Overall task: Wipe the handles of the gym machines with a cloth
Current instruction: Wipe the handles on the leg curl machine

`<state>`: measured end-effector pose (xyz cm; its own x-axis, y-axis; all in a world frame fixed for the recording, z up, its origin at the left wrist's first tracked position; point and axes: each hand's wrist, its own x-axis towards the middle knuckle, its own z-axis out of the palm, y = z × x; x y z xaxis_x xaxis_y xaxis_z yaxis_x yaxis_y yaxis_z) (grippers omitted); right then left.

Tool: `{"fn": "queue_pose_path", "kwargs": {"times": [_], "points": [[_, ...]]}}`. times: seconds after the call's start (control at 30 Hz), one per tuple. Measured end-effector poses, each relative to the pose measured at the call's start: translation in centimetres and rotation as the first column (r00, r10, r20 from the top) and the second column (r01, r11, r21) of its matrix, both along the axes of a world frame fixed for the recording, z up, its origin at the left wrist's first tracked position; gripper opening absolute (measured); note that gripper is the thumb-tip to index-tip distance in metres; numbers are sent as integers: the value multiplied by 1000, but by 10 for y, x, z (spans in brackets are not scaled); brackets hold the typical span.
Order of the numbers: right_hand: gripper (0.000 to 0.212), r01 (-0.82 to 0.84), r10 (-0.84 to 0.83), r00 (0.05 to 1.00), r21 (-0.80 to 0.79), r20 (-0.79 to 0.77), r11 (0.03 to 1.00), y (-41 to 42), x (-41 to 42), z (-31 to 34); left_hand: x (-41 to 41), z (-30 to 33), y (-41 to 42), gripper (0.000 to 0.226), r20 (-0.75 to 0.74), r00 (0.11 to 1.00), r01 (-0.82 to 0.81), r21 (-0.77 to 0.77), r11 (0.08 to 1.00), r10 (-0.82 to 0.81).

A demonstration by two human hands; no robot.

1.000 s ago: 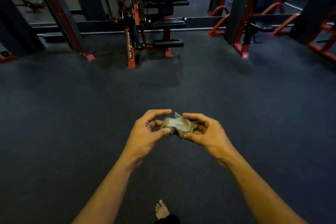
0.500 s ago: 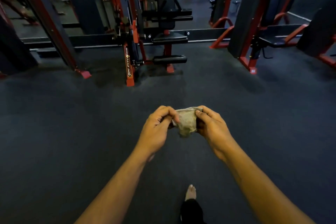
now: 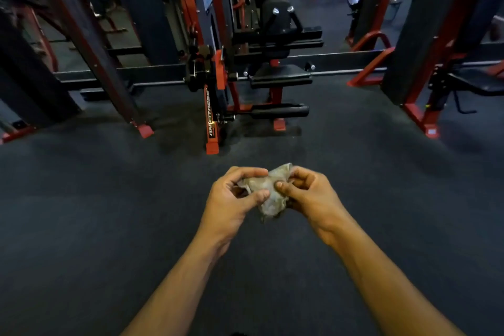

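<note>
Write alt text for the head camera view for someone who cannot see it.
Two bare hands, left hand and right hand, bunch a small grey cloth over dark gym flooring. Ahead stands a red and black weight machine with padded seat.

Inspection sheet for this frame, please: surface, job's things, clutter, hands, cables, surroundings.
Surface: dark gym floor.
Job's things: crumpled grey cloth, held in the air in front of the seated machine; no handle touched.
Clutter: nothing seen.
Hands: left hand and right hand both pinch the cloth.
Cables: nothing seen clearly.
Surroundings: red and black machine frames to either side and behind.
</note>
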<state>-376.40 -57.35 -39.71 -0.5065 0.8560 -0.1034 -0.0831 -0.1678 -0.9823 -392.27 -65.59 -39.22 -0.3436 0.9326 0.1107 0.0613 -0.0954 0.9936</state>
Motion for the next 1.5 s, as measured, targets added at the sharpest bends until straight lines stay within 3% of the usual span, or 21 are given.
{"fn": "queue_pose_path", "kwargs": {"times": [0.1, 0.23, 0.4, 0.6, 0.77, 0.9, 0.97, 1.07, 1.3, 1.5], "points": [[11, -44, 39, 998, -107, -46, 993, 63, -43, -8, -44, -7, 61, 43, 34, 999, 20, 6, 1000, -20], [28, -48, 21, 994, -264, -104, 963, 139, -99, 1, -94, -12, 141, 56, 35, 996, 79, -1, 997, -79], [33, -22, -2, 996, -262, -94, 965, 239, -142, 27, -139, 1, 254, 70, 97, 972, 209, 71, 975, -215], [16, 108, -119, 987, -97, -109, 989, 352, -162, 26, -168, 18, 399, 72, 73, 920, 380, 68, 923, -384], [3, 189, -226, 954, -190, -198, 963, 465, -163, 12, -175, -1, 520, 73, 90, 899, 427, 43, 903, -429], [10, 225, -280, 942, -274, -184, 935, 554, -167, 7, -179, -7, 612, 72, 104, 899, 431, -37, 902, -425], [11, 230, -295, 934, -297, -199, 927, 603, -172, 6, -183, -2, 658, 73, 40, 894, 448, -65, 892, -446], [12, 289, -345, 921, -278, -180, 916, 676, -179, 9, -189, 6, 724, 65, -104, 898, 422, -76, 903, -428], [9, 510, -523, 850, -153, -58, 846, 830, -178, 2, -211, -9, 869, 27, -197, 947, 235, -117, 965, -254], [7, 601, -624, 776, 194, 87, 775, 966, -181, -2, -237, -25, 1025, 17, -314, 945, 82, -29, 996, -87]]}}
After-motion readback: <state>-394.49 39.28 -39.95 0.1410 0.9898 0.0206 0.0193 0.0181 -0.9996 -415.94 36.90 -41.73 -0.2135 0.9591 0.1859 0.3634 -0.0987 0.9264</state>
